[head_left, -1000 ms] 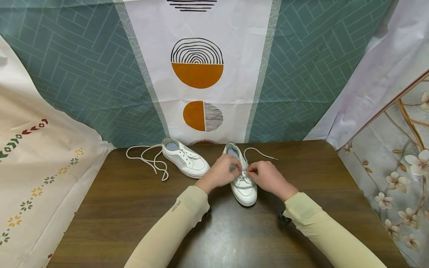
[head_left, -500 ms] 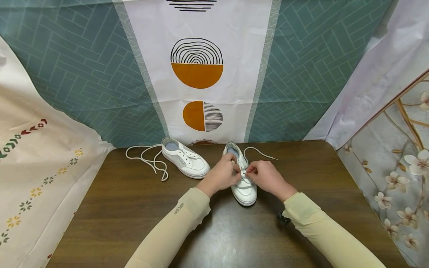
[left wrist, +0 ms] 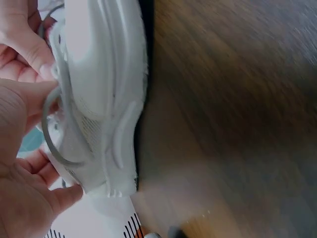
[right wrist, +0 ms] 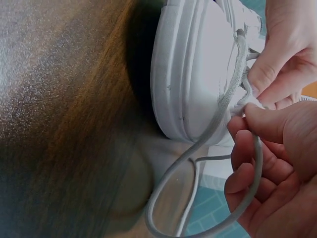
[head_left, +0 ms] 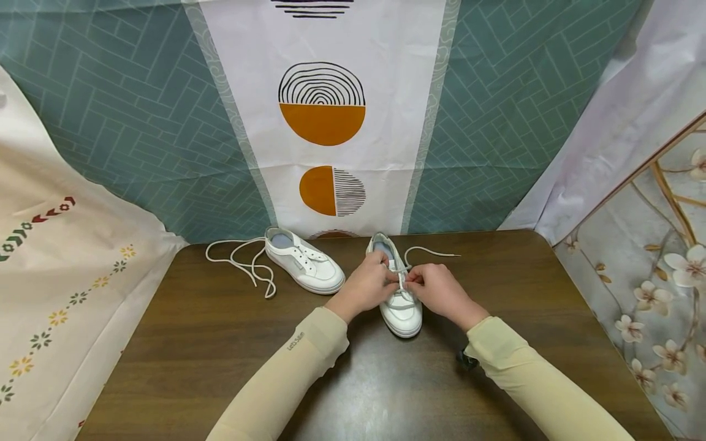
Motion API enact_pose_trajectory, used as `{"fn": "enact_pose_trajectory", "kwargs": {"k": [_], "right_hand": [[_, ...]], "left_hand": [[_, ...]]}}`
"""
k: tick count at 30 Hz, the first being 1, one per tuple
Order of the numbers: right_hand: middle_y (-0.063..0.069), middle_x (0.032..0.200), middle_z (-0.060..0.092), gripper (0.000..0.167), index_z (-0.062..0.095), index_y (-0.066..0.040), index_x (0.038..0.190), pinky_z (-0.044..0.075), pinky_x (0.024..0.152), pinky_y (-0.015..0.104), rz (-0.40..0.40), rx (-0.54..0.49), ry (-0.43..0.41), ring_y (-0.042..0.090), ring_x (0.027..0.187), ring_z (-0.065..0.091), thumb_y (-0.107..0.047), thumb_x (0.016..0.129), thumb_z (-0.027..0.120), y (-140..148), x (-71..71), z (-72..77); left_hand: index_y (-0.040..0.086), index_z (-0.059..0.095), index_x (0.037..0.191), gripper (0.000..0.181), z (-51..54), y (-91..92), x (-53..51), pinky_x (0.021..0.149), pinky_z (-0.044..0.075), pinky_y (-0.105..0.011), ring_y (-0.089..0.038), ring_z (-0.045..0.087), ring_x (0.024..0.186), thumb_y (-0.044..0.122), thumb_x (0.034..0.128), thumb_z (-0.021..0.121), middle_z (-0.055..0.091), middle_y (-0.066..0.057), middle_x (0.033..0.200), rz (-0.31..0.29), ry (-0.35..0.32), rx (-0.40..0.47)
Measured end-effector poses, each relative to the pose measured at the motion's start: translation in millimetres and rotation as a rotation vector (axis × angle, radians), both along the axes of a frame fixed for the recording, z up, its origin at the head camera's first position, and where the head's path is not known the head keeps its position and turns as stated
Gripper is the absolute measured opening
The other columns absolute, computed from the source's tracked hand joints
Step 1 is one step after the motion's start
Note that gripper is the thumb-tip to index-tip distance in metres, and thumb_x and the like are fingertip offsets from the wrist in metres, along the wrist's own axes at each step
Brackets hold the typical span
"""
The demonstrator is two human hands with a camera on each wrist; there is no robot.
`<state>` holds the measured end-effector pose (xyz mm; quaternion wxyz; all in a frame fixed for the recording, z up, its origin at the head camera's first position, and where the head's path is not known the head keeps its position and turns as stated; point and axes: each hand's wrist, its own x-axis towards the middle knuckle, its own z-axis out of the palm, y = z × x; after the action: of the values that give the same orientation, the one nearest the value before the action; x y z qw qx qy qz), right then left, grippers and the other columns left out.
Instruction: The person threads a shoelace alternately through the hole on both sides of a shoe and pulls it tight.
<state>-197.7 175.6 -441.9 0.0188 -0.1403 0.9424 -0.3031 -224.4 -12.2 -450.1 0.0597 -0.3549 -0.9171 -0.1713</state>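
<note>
A white sneaker (head_left: 403,322) stands on the table, toe towards me. My left hand (head_left: 365,285) is over its left side, thumb and finger pinching the shoelace (left wrist: 74,134) by the eyelets, where a loop of it curves past the fingers. Opposite, my right hand (head_left: 444,295) pinches the lace at the eyelet edge, and a long grey-white loop hangs below those fingers in the right wrist view. Both hands' fingertips nearly meet there and partly hide the eyelets. The lace's free end (head_left: 436,252) lies on the table right of the heel.
A second white sneaker (head_left: 306,262) lies to the left, its long lace (head_left: 242,264) trailing in loops beside it. The brown wooden table (head_left: 231,361) ends at a patterned cloth backdrop (head_left: 474,184). Patterned cloths hang at both sides.
My left hand has shifted slightly down along the shoe towards the toe. The lace right of the heel has moved a little and its end lies straighter. The right hand has hardly moved.
</note>
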Motion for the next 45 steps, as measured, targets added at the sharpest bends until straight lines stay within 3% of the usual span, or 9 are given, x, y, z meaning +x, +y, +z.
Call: {"fn": "enact_pose_trajectory", "kwargs": {"k": [8,18,22,29,32,36,40,42,45], "right_hand": [[-0.008,0.068,0.064,0.015,0.068,-0.020,0.077,0.044,0.052,0.025,-0.001,-0.003,-0.002,0.007,0.058,0.054,-0.032,0.086,0.067,-1.3,-1.0,-2.7],[-0.009,0.068,0.063,0.017,0.067,-0.021,0.076,0.045,0.053,0.024,-0.017,-0.003,-0.011,0.007,0.059,0.055,-0.036,0.085,0.067,-4.0,-2.4,1.1],[-0.007,0.069,0.064,0.016,0.068,-0.018,0.077,0.046,0.053,0.024,-0.024,-0.016,-0.022,0.007,0.058,0.055,-0.032,0.085,0.066,-4.6,-2.4,3.4],[-0.007,0.068,0.064,0.015,0.068,-0.017,0.077,0.046,0.055,0.025,-0.041,-0.020,-0.006,0.007,0.058,0.055,-0.031,0.083,0.067,-2.3,-2.3,4.1],[-0.007,0.067,0.063,0.015,0.068,-0.018,0.075,0.045,0.055,0.025,-0.045,-0.020,0.000,0.008,0.058,0.054,-0.031,0.082,0.067,-1.6,-2.4,3.7],[-0.006,0.066,0.063,0.016,0.068,-0.018,0.072,0.044,0.054,0.025,-0.058,-0.031,-0.022,0.009,0.057,0.054,-0.031,0.082,0.067,-1.6,-2.8,3.4],[-0.006,0.065,0.064,0.016,0.068,-0.018,0.072,0.046,0.053,0.026,-0.074,-0.065,-0.073,0.009,0.055,0.056,-0.030,0.082,0.067,-1.8,-3.4,2.6],[-0.006,0.064,0.064,0.016,0.069,-0.018,0.072,0.047,0.053,0.026,-0.079,-0.078,-0.098,0.009,0.054,0.057,-0.030,0.082,0.067,-1.5,-3.5,2.1],[-0.005,0.063,0.064,0.015,0.069,-0.018,0.072,0.047,0.052,0.027,-0.085,-0.084,-0.122,0.009,0.054,0.057,-0.030,0.082,0.066,-0.9,-3.1,2.4]], "left_hand": [[0.022,0.075,0.088,0.012,-2.7,1.4,0.2,0.091,0.039,-0.026,-0.015,0.042,0.107,0.027,0.0876,0.064,0.052,-0.003,0.103,-0.002,-0.025,0.021],[0.016,0.071,0.090,0.013,-7.0,-6.4,-2.5,0.095,0.044,-0.027,-0.019,0.042,0.122,0.022,0.0915,0.060,0.041,-0.012,0.130,-0.032,-0.135,0.179],[0.014,0.070,0.088,0.013,-3.3,-11.2,-4.4,0.098,0.043,-0.031,-0.018,0.045,0.120,0.021,0.0917,0.059,0.038,-0.010,0.132,0.009,-0.196,0.296],[0.011,0.068,0.088,0.014,9.4,-21.9,-7.9,0.083,0.048,-0.030,-0.013,0.055,0.097,0.022,0.0925,0.059,0.050,-0.001,0.115,0.134,-0.301,0.610],[0.006,0.065,0.094,0.019,13.5,-24.4,-8.2,0.088,0.049,-0.033,-0.015,0.059,0.097,0.021,0.0950,0.055,0.061,-0.005,0.110,0.128,-0.429,0.783],[0.002,0.054,0.100,0.020,17.3,-24.4,-8.2,0.096,0.047,-0.043,-0.019,0.065,0.096,0.019,0.0997,0.044,0.067,-0.016,0.104,0.070,-0.738,1.115],[0.003,0.042,0.091,0.021,20.6,-25.8,-9.6,0.083,0.053,-0.047,-0.020,0.060,0.065,0.019,0.1023,0.035,0.054,-0.011,0.071,0.044,-0.923,1.372],[0.003,0.039,0.089,0.021,22.6,-28.9,-9.6,0.064,0.053,-0.038,-0.016,0.045,0.052,0.019,0.1021,0.035,0.038,-0.005,0.064,0.055,-0.902,1.346],[0.007,0.048,0.089,0.020,24.8,-36.0,-8.8,0.050,0.040,-0.026,-0.015,0.035,0.049,0.022,0.1005,0.041,0.038,-0.003,0.061,0.108,-0.684,1.005]]}}
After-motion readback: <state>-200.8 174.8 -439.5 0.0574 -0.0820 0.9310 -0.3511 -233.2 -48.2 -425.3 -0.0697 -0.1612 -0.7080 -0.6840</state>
